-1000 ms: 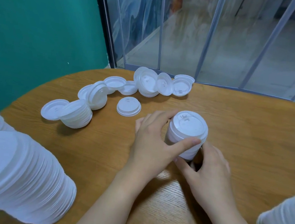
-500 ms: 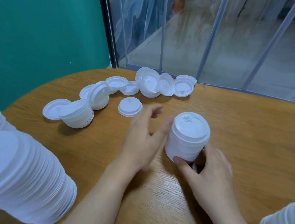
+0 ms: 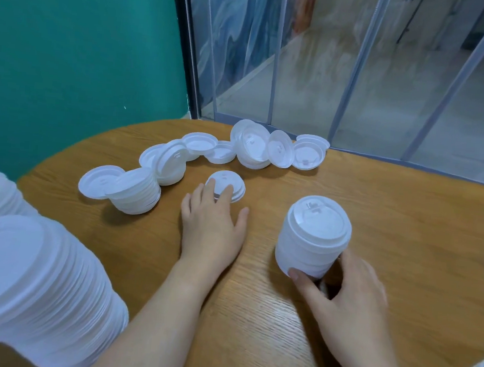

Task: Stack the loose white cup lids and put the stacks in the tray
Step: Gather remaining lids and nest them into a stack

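left hand: fingers straight, spread, tips resting on single lid at frame centre, likely to draw it in | right hand: thumb and fingers curled round lid stack, centre-right, steadying it upright | tray: not in view

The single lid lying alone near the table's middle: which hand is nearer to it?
Left. The left hand has its fingertips on the single lid; the right hand is apart, holding the stack.

Soft daylight, wide-angle warping, slightly blurred edges.
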The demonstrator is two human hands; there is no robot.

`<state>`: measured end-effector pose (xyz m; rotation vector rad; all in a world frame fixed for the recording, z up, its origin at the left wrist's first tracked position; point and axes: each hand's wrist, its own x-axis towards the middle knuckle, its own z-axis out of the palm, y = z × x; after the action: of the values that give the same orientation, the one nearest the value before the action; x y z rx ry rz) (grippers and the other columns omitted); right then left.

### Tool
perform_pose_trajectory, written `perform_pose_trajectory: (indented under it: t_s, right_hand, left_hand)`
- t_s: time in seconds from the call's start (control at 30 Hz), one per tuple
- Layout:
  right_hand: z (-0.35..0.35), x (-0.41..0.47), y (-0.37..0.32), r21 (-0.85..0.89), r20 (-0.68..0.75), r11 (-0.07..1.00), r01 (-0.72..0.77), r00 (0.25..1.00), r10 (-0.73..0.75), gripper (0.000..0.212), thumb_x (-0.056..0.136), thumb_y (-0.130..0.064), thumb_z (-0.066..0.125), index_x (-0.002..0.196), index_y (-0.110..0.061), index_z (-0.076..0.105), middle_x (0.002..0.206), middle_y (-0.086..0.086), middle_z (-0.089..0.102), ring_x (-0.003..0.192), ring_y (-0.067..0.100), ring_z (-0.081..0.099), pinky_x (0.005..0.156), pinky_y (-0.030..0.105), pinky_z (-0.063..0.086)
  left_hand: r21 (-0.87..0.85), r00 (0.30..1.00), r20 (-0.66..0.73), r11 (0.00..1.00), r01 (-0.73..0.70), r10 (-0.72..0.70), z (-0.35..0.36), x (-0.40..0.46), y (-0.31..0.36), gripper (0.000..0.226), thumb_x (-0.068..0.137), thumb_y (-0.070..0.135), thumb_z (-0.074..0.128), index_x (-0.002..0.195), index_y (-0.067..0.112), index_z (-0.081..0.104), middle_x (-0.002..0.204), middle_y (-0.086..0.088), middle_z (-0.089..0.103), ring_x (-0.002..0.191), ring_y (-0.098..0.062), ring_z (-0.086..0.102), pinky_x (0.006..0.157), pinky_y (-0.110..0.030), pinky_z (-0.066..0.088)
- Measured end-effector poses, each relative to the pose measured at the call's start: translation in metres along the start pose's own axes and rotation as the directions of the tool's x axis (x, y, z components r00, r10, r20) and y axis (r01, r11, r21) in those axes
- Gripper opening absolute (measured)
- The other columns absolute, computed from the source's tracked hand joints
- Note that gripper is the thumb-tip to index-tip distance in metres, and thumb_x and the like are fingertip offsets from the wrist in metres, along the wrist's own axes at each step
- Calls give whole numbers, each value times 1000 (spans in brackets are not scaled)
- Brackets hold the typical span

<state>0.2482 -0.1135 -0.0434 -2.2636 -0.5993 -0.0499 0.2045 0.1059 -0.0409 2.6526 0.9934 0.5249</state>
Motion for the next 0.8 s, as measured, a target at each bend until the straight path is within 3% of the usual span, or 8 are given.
perform_pose_trajectory:
  t_s: [0.13, 0.23, 0.37, 0.47, 0.57, 0.63, 0.73, 0.8]
  right_hand:
    - [1, 1, 0, 12, -5, 1000, 5, 1000, -5, 42, 74, -65, 73, 85, -32, 49, 77, -14, 56, 87, 14, 51, 80, 44, 43]
    - [1, 1, 2, -7, -12, 1000, 21, 1000, -21, 45, 73, -70, 68, 80, -34, 43, 73, -13, 52, 83, 14, 50, 76, 43, 42]
    - [2, 1, 2, 4, -14, 1000, 28, 1000, -28, 44, 72, -70, 67, 83, -36, 43, 75, -14, 52, 85, 14, 51, 79, 43, 42]
    - [3, 2, 3, -2, -7, 999, 34, 999, -34, 43, 71, -73, 61, 86, -37, 43, 76, -14, 52, 87, 14, 51, 81, 43, 43]
    - [3, 2, 5, 2, -3, 999, 36, 999, -36, 43, 74, -71, 67, 87, -35, 46, 77, -14, 53, 89, 14, 51, 83, 44, 43]
    - [3, 1, 4, -6, -9, 999, 41, 999, -41, 44, 72, -73, 64, 89, -36, 47, 78, -15, 53, 89, 14, 51, 83, 43, 42]
    - [3, 2, 2, -9, -9, 999, 34, 999, -34, 48, 70, -77, 58, 94, -37, 49, 82, -16, 54, 91, 15, 52, 84, 43, 43]
    - [3, 1, 3, -8, -12, 1000, 30, 999, -30, 47, 71, -73, 65, 96, -37, 50, 83, -17, 54, 93, 15, 52, 86, 43, 43]
  left_hand:
    - [-27, 996, -52, 997, -78, 76, 0, -14, -2, 48, 99, 50, 55, 138, 23, 60, 154, -9, 46, 144, -25, 38, 123, -47, 19]
    - [-90, 983, -150, 989, -118, 104, 1, -13, -3, 44, 93, 47, 67, 127, 19, 65, 138, -8, 57, 129, -27, 51, 112, -43, 30]
    - [-125, 994, -97, 992, 28, -40, 3, 3, -1, 82, 83, 64, 72, 144, 15, 50, 141, -2, 56, 132, -24, 49, 112, -39, 28]
    - [-143, 995, -56, 987, 69, -78, 7, 6, -2, 80, 83, 65, 72, 144, 18, 49, 138, 3, 57, 132, -21, 46, 113, -37, 22]
    - [-267, 993, -57, 960, 83, -102, 3, 7, -1, 84, 81, 60, 77, 147, 17, 47, 139, 5, 56, 135, -17, 46, 116, -37, 20]
    - [-433, 989, -67, 897, 90, -131, -7, 5, 2, 83, 78, 52, 84, 145, 18, 49, 134, 11, 55, 132, -12, 47, 117, -34, 27]
    - [-686, 983, -108, 726, 35, -150, -27, -4, 14, 66, 74, 44, 89, 130, 31, 57, 123, 19, 57, 119, 2, 54, 102, -20, 45]
    - [-772, 976, -179, 633, -62, -123, -43, -14, 28, 62, 72, 49, 89, 126, 35, 59, 123, 17, 62, 116, 0, 59, 95, -21, 51]
